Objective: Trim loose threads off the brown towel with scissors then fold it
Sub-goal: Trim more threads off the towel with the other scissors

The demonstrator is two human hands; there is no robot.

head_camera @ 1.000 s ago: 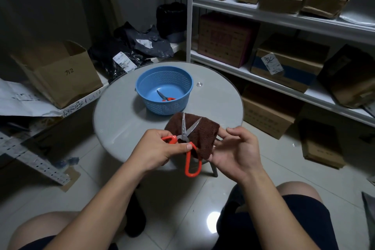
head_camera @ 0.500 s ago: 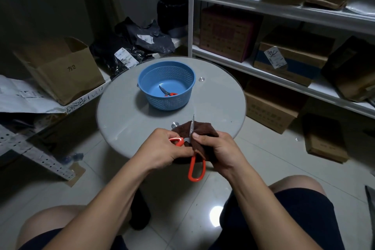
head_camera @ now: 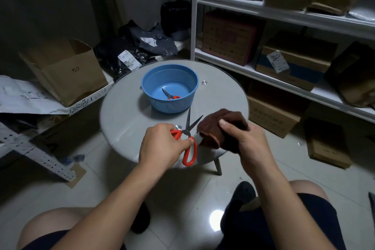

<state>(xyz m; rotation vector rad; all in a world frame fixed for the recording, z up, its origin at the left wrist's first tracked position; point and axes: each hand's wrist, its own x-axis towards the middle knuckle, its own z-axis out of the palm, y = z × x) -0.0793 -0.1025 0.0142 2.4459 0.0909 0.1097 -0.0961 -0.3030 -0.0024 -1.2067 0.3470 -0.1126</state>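
The left hand grips a pair of scissors by their orange handles, fingers closed through and around the loops, with the two dark blades spread apart and pointing up and away over the near part of the round desk. The right hand is closed on the brown towel, which is bunched up in its grasp; the thumb lies across the top of the cloth and one hemmed edge curls toward the scissors. The towel sits just to the right of the open blades, near their tips but apart from them, held above the near right edge of the desk. Farther back on the desk stands a blue basket with perforated walls, and a second, smaller pair of scissors with orange handles lies flat on its bottom. Behind the desk, white shelves carry cardboard boxes, and an open cardboard box sits to the left.
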